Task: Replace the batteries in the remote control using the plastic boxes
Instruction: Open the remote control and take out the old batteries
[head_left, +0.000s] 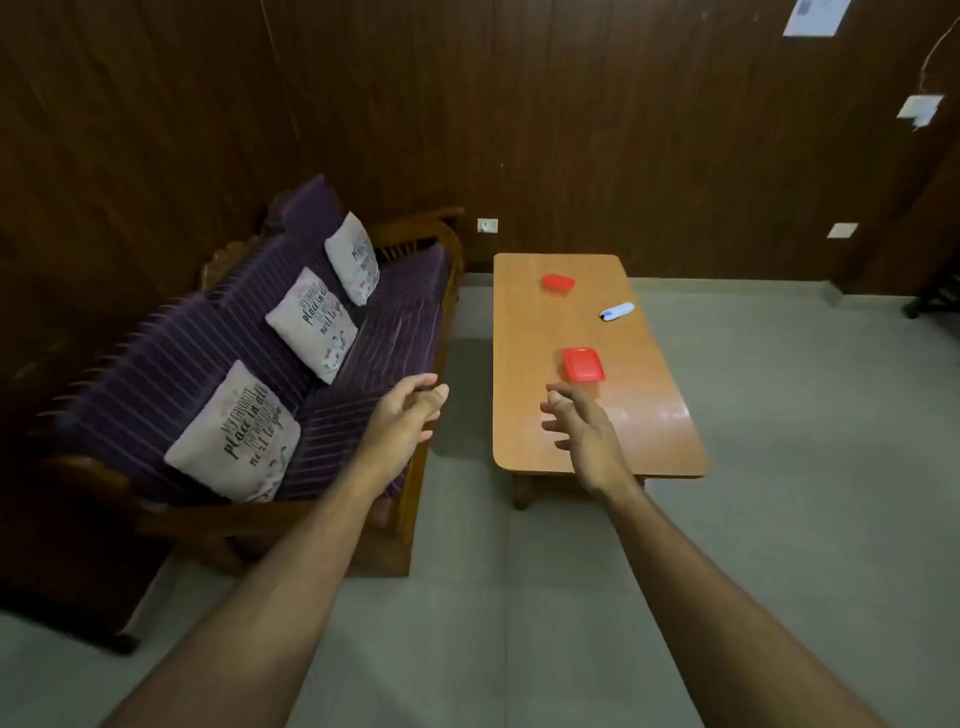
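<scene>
A low wooden coffee table (540, 431) stands ahead of me. On it lie a white remote control (617, 311) near the right edge, a small red plastic box (558, 282) at the far end, and a red-lidded plastic box (583, 365) nearer me. My right hand (584, 434) is stretched out in the air in front of the near box, fingers loosely spread, holding nothing. My left hand (408, 413) hovers left of the table over the sofa's edge, fingers relaxed and empty. Neither hand touches anything.
A wooden sofa (363, 343) with purple striped cushions and three printed pillows runs along the left, close beside the table. Dark wood panelling covers the walls. Grey tiled floor (779, 519) lies to the right of the table and in front of it.
</scene>
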